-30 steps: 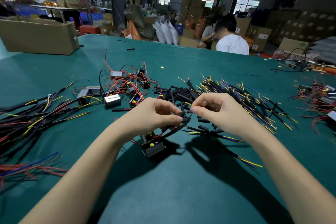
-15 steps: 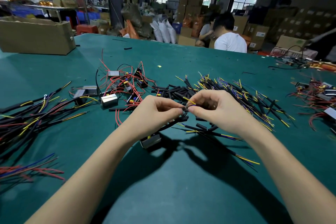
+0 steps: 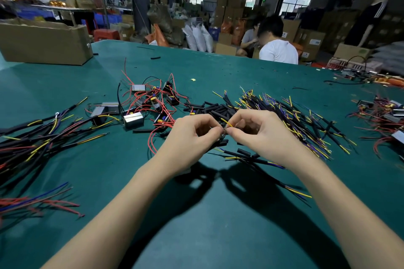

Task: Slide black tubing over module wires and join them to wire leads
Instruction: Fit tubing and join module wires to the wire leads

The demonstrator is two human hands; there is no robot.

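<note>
Left hand [image 3: 192, 135] and right hand [image 3: 253, 131] meet fingertip to fingertip above green table [image 3: 196, 225]. Right pinches yellow wire lead [image 3: 226, 122], which runs up-left from the pinch. Left pinches something at the junction, probably module wire; hidden. Black tubing pieces [image 3: 215, 109] just behind

A dark green felt-covered surface [image 3: 218, 225] stretches across the view. On its far left corner sits a long open brown cardboard box [image 3: 43, 43]. Beyond the far edge a person in a white T-shirt [image 3: 278, 50] sits facing away. Behind them stand stacked brown cardboard cartons [image 3: 227, 11], white filled sacks [image 3: 197, 37] and a red plastic stool [image 3: 106, 34].
</note>
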